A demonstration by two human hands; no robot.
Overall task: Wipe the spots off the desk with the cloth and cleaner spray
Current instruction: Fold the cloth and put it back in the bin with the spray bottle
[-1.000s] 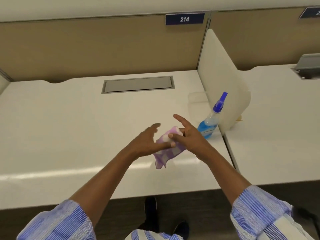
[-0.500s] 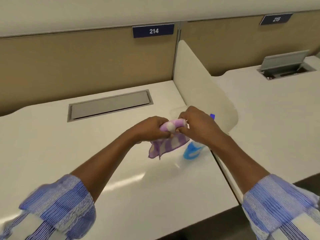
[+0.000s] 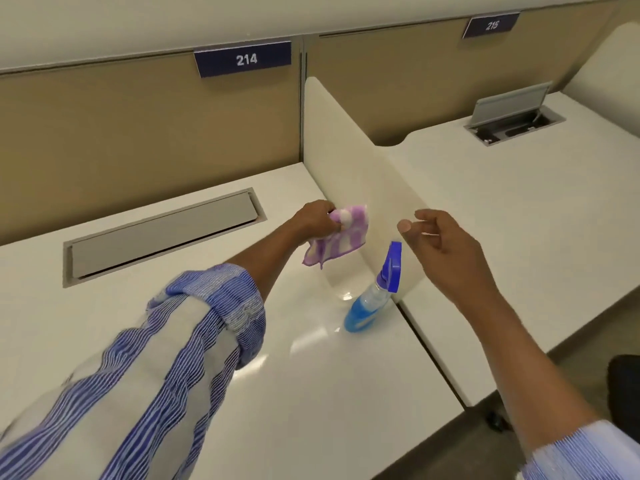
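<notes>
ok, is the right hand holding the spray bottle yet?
No. The right hand is open in the air above the spray bottle, which stands untouched on the desk; only the left hand holds something, the cloth.

1 head-worn view, looking forward and down across the desk (image 3: 104, 306).

The wide-angle camera sits above the desk's near edge, close over both forearms, and faces the back panel (image 3: 138, 133) with sign 214 (image 3: 244, 59); the right divider (image 3: 346, 161) and the neighbouring desk (image 3: 519, 209) fill its right side.
</notes>
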